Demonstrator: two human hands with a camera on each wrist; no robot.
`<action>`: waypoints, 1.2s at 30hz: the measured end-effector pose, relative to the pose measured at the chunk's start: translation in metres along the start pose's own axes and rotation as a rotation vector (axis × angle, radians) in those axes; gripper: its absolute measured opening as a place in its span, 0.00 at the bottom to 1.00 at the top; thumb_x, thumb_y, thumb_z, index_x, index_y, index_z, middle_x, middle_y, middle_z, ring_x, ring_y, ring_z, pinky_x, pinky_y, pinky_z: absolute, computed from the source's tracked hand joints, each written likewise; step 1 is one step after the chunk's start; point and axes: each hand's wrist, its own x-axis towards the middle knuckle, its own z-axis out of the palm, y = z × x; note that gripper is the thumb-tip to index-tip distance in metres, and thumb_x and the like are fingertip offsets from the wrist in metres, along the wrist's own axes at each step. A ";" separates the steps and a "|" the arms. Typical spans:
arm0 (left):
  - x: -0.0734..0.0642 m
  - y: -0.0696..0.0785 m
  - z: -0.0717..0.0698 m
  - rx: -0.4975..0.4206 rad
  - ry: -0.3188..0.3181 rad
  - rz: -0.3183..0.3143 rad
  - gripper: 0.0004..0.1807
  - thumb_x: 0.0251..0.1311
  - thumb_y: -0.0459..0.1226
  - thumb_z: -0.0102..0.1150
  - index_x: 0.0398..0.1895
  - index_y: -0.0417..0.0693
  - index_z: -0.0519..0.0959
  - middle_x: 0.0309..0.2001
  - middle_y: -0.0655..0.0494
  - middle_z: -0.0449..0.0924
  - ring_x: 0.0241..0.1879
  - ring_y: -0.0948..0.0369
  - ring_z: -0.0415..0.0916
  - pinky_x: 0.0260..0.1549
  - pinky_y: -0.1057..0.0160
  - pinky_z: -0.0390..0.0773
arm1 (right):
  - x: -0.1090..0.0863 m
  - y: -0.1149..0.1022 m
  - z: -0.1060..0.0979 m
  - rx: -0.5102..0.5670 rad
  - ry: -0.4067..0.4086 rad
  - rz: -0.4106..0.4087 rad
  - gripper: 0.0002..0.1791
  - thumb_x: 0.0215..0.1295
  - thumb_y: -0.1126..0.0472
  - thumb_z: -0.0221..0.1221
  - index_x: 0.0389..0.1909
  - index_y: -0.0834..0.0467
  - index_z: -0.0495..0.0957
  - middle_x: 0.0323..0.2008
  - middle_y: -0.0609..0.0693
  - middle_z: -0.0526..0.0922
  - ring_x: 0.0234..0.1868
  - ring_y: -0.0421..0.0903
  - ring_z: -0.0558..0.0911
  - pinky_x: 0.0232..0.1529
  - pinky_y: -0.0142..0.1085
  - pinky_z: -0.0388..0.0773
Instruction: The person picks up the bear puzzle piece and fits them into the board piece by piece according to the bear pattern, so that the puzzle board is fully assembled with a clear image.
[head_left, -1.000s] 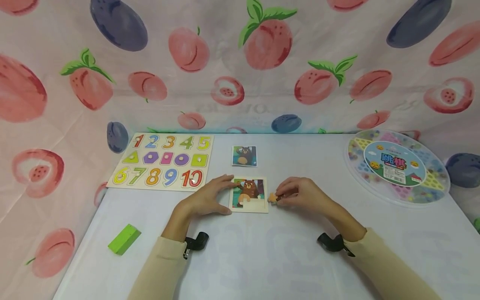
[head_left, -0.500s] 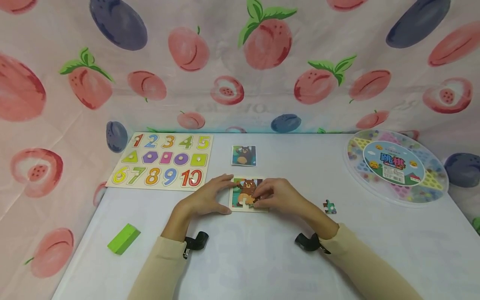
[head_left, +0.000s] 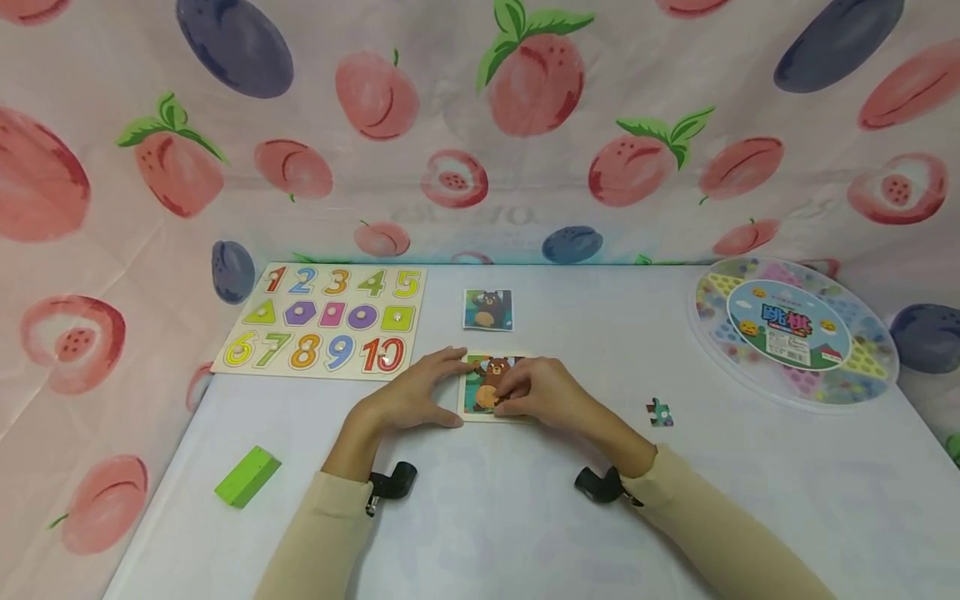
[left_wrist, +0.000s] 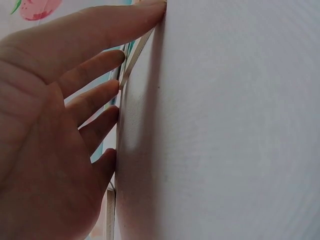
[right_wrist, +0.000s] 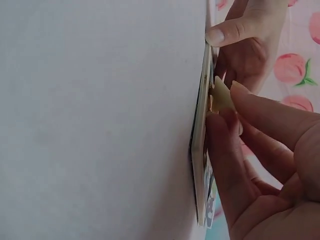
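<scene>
A small square bear jigsaw puzzle point(head_left: 476, 390) lies in its pale wooden frame at mid-table. My left hand point(head_left: 416, 393) rests along the frame's left side, fingers nearly straight at the upper left and thumb at the lower left corner. Over the puzzle's lower right part, my right hand point(head_left: 547, 390) pinches a puzzle piece point(right_wrist: 221, 95) between thumb and fingers. In the right wrist view that piece is tilted, close over the board. The hand hides the puzzle's right side in the head view. A green loose puzzle piece point(head_left: 660, 412) lies on the table to the right.
Behind the puzzle lies a bear picture card point(head_left: 488, 310). A number-and-shape peg board point(head_left: 322, 321) sits at the back left, a green block point(head_left: 248, 477) at the front left. A round, clear game box point(head_left: 793, 333) occupies the back right.
My right hand has carried its puzzle piece leftward from beside the frame onto the puzzle's lower part, uncovering the loose green piece. The left hand has stayed in place.
</scene>
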 end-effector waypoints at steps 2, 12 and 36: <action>0.000 0.000 0.000 0.000 -0.001 -0.002 0.42 0.53 0.40 0.76 0.73 0.56 0.70 0.82 0.58 0.53 0.84 0.51 0.43 0.82 0.42 0.50 | 0.000 -0.001 0.000 -0.014 0.001 0.015 0.08 0.54 0.59 0.76 0.35 0.56 0.90 0.38 0.49 0.89 0.38 0.39 0.81 0.36 0.25 0.79; 0.000 0.000 0.000 0.003 -0.002 -0.002 0.42 0.53 0.40 0.76 0.74 0.55 0.70 0.82 0.57 0.53 0.84 0.50 0.43 0.82 0.42 0.50 | 0.005 -0.002 0.002 -0.101 -0.015 0.089 0.09 0.51 0.56 0.77 0.33 0.53 0.91 0.38 0.47 0.90 0.44 0.43 0.81 0.46 0.35 0.80; -0.001 0.002 -0.001 -0.007 -0.006 -0.004 0.42 0.53 0.39 0.76 0.74 0.56 0.70 0.83 0.56 0.52 0.84 0.49 0.43 0.82 0.41 0.50 | 0.009 -0.002 0.002 -0.165 -0.056 0.170 0.05 0.55 0.55 0.76 0.31 0.50 0.90 0.41 0.45 0.87 0.48 0.44 0.82 0.56 0.45 0.80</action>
